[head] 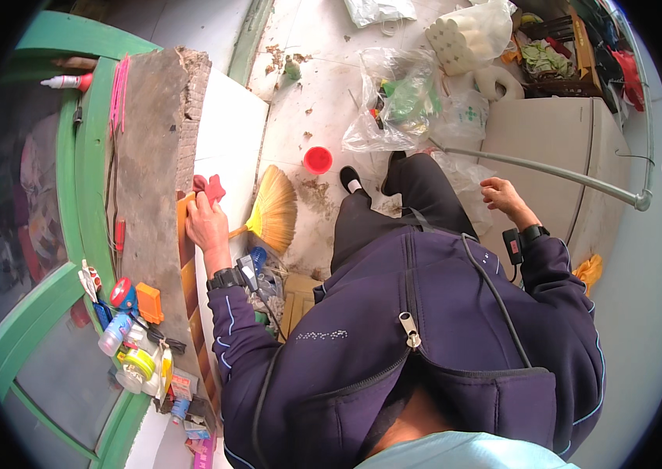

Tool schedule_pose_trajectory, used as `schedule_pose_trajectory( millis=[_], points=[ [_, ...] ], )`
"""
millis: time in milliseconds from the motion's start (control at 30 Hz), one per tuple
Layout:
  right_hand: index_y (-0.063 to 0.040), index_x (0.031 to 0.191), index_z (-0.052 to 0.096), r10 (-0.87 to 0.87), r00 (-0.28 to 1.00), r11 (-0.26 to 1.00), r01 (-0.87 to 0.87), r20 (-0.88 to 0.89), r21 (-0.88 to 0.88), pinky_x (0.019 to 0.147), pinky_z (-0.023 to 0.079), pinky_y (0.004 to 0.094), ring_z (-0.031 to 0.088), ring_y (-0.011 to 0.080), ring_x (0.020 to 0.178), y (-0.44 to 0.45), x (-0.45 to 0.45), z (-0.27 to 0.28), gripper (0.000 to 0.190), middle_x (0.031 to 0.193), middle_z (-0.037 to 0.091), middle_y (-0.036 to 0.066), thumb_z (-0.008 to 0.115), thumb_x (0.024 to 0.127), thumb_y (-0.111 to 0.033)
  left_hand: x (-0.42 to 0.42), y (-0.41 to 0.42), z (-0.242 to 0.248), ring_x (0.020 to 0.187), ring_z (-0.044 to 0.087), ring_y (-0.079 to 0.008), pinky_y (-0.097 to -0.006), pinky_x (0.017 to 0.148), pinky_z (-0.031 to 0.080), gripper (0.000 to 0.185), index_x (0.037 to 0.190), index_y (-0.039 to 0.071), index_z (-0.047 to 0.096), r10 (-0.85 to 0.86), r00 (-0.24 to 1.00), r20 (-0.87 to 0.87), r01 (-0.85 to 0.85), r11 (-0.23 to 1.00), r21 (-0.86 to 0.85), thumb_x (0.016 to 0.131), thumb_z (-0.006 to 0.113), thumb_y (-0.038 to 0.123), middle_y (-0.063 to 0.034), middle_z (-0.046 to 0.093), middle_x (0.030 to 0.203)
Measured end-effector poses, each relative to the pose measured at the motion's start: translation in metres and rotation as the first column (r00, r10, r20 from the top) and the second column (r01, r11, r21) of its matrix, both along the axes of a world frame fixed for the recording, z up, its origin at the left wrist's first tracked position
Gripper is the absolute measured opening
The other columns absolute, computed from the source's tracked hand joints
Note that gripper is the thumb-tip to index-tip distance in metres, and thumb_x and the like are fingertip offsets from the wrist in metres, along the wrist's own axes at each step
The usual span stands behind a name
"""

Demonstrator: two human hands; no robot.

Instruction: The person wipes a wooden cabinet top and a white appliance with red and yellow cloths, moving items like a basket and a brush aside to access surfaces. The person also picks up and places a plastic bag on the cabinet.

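Observation:
My left hand [207,225] is at the tiled edge [186,258] of a concrete window sill [149,152]. Its fingers are bent around the lower part of a crumpled red cloth [212,189], which sticks out beyond the fingertips. Just right of that wrist, a straw broom [274,208] has its bristles fanned out. My right hand [504,198] hangs in the air by my right thigh, fingers loosely bent and holding nothing. Below it in the picture is a pale cabinet or fridge [533,135]. On the floor ahead stands a red plastic cup [317,160].
A red-handled screwdriver [120,234], a flashlight [123,293] and several small bottles crowd the sill beside a green window frame [88,164]. Clear plastic bags [392,99] lie on the dirty tiled floor. A metal pipe [548,170] crosses at right.

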State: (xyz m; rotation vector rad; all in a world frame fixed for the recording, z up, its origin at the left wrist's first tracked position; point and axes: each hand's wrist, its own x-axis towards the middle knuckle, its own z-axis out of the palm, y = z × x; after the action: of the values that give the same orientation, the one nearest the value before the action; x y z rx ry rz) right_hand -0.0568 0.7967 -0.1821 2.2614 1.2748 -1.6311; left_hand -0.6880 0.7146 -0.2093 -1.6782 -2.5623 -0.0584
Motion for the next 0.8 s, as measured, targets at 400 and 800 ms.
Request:
schedule_pose_trajectory(
  millis=[400,800],
  points=[
    [-0.003,0.107,0.063,0.54,0.841,0.84,-0.54,0.019,0.048,0.079,0.051,0.0359,0.064,0.0281,0.089,0.03,-0.062,-0.099,0.038,0.094,0.067,0.014,0.064,0.074,-0.021,-0.012,0.0,0.002,0.075,0.065,-0.0359,-0.0466,0.062,0.051,0.025,0.1,0.012,0.062,0.071,0.997,0.038,-0.071,0.997,-0.011,0.079,0.068,0.023,-0.0157,0.067,0.082],
    [-0.008,0.124,0.047,0.853,0.504,0.491,-0.863,0.135,0.115,0.094,0.043,0.0456,0.049,0.0319,0.118,0.096,-0.196,-0.363,0.057,0.122,0.051,0.014,0.067,0.072,-0.02,-0.016,-0.001,-0.009,0.087,0.065,-0.0329,-0.0376,0.075,0.051,0.031,0.107,0.001,0.064,0.059,0.997,-0.044,-0.062,0.995,-0.072,0.081,0.071,0.017,-0.0154,0.067,0.1]
  ],
)
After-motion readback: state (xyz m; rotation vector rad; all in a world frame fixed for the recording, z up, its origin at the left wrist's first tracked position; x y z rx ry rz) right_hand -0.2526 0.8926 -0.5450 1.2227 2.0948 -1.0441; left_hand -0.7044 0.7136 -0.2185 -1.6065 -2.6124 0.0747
